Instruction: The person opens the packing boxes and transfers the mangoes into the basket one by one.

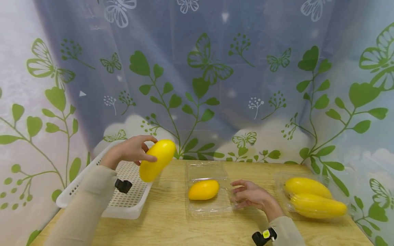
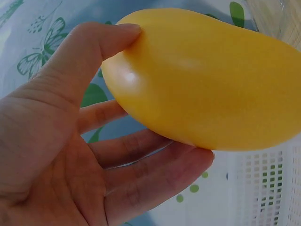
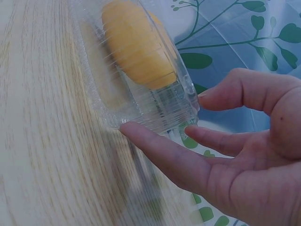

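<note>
My left hand (image 1: 134, 149) grips a smooth yellow mango (image 1: 157, 160) above the right edge of a white plastic basket (image 1: 129, 212). In the left wrist view, the thumb lies on one side of that mango and the fingertips press its other side. A clear plastic clamshell box (image 1: 212, 212) stands with its lid raised at the back, and a second mango (image 1: 204, 190) lies in its left part. Beside the box's right wall is my right hand (image 1: 250, 195), its fingers spread and extended. In the right wrist view, the fingertips touch the wall or come very close to it.
Two more yellow mangoes (image 1: 317, 205) rest in another clear plastic box at the right end of the wooden table (image 1: 172, 225). A printed curtain (image 1: 215, 85) with butterflies and leaves hangs behind the table and along both sides.
</note>
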Available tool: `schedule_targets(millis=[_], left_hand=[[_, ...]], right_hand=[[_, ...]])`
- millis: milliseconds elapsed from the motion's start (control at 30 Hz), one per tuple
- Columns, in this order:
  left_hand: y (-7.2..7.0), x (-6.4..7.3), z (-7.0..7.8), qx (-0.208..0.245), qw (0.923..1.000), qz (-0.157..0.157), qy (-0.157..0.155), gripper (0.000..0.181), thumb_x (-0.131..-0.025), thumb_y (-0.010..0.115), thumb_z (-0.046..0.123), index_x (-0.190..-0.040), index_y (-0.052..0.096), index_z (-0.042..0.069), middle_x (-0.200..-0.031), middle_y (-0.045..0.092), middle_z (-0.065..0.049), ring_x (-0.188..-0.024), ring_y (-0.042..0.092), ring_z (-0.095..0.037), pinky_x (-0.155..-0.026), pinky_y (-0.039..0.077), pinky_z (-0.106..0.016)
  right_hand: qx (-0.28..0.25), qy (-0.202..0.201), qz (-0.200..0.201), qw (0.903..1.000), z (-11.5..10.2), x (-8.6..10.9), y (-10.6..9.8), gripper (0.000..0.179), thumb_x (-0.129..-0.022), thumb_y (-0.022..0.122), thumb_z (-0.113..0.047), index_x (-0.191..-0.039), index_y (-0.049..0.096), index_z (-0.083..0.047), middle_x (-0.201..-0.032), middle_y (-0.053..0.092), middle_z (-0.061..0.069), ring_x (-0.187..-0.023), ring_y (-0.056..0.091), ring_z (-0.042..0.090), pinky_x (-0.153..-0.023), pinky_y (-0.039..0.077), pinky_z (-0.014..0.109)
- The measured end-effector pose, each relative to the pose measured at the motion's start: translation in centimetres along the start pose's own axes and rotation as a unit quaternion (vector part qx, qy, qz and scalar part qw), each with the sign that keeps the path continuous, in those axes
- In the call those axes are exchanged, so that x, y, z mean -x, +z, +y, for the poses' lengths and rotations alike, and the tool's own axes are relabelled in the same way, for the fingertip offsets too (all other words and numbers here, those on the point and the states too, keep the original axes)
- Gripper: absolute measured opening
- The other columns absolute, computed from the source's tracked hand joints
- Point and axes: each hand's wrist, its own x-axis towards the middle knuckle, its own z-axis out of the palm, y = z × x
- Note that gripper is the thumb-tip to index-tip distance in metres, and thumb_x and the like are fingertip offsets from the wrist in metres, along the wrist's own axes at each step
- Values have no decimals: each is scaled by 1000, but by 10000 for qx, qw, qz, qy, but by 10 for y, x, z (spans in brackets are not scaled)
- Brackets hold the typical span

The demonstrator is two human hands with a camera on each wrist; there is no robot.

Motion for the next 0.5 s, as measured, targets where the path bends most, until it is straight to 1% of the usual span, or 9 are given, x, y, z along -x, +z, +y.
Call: schedule_targets(millis=[167, 267, 500], left_hand=[[-6, 4, -5, -52, 9999, -15, -93, 77, -90, 80, 34, -152, 43, 6, -123, 70, -25, -100, 72, -25, -73, 65, -40], [-9, 7, -8, -49, 9999, -2, -97, 79, -91, 80, 34, -153, 42, 5, -123, 69, -26, -100, 72, -26, -74, 65, -42], [-16, 12, -19, -135, 9998, 72, -138, 78, -91, 80, 34, -152, 42, 1, -119, 71, -26, -97, 72, -26, -70, 64, -40]], right_hand=[[-1, -3, -2, 10000, 0, 1, 0, 77, -92, 59, 3, -157, 18, 11, -150, 31, 39, -110, 66, 30, -90, 63, 46], [-23, -13, -6, 10000, 0, 0, 0, 77, -93, 59, 3, -157, 17, 11, -150, 32, 39, -110, 66, 30, -89, 63, 46], [-73, 15, -33, 10000, 1, 0, 0, 77, -93, 58, 3, -157, 17, 11, -148, 34, 37, -110, 66, 29, -91, 62, 47]])
